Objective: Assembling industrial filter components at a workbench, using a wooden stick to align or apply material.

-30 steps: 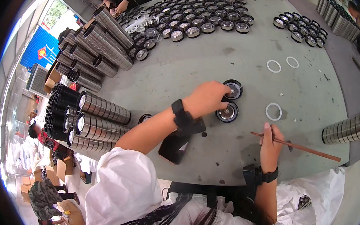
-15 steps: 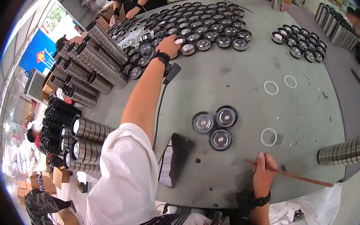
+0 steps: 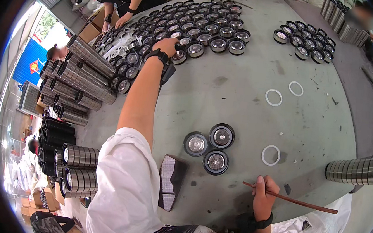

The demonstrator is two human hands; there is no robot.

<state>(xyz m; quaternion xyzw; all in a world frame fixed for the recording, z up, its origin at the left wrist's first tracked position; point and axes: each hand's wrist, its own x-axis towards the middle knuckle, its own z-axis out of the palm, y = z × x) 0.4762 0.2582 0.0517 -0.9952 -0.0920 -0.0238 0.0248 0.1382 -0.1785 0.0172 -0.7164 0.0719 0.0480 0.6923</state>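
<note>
head: right grip (image 3: 264,198) holding one stick (image 3: 302,203); left grip (image 3: 166,47) at disc cluster (image 3: 218,44), cannot tell hold; three loose discs (image 3: 216,162), three rings (image 3: 262,155).

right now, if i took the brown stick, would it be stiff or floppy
Probably stiff: the brown stick looks straight past the right hand. Likely light, being so thin. It may tip toward its longer end, since it's held off-centre.

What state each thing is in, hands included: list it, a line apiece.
Left hand: at the large disc group, grip unclear
Right hand: closed on the brown stick
Brown stick: held, slanted
Three nearer discs: flat, grouped
Three white rings: flat, apart
Phone: lying flat
Disc stack at right: aligned column
</note>
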